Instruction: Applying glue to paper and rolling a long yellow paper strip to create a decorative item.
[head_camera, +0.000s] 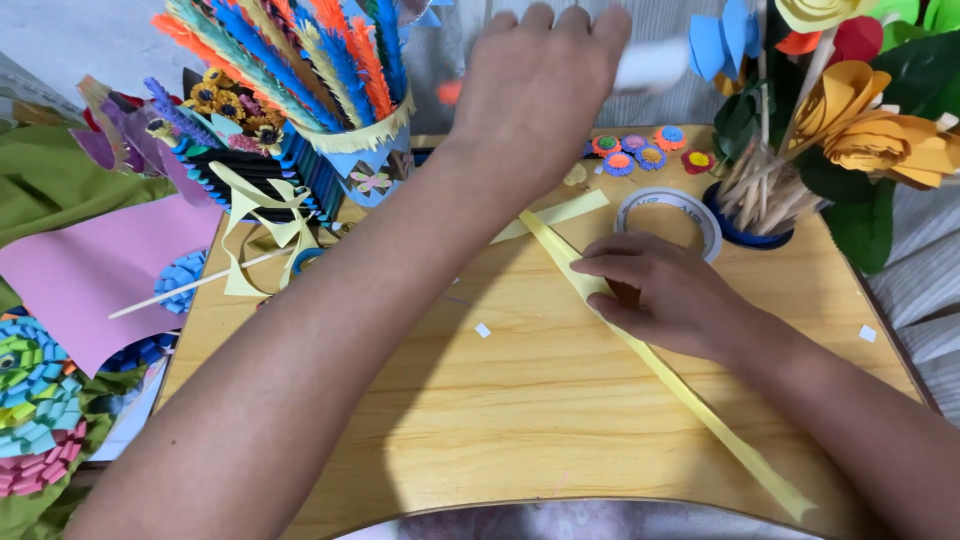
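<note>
Surface: a small wooden table (560, 400) is seen from above, crowded along its edges with paper craft stuff and sat against a pale wall.

Clutter left: a pink paper sheet (90, 270), a rolled multicolour paper disc (35, 410) and a pot of fringed orange and blue paper stems (300, 60) are parked there.

Clutter right: a blue cup of wooden sticks (760, 195) with orange paper flowers (870, 130) is stood at the far right corner, a tape roll (668, 205) just beside it, and tiny paper blossoms (640, 150) are scattered behind.

Main thing: a long yellow paper strip (690, 395) is laid diagonally across the table, running from near the middle down to the front right edge.

Right hand (665, 290): laid flat-ish on the strip's upper part, fingers curled and pinched on the yellow paper, so it's held pinned to the wood.

Left hand (535, 85): stretched far out over the back of the table, wrist raised, fingers bent downward; whether anything is gripped can't be told, it's blurred and seen only from the back.

Step in hand: looks like the strip is being held in place while something at the back is being reached for.

Next move: probably steady pressure on the strip is needed so it isn't shifted.
</note>
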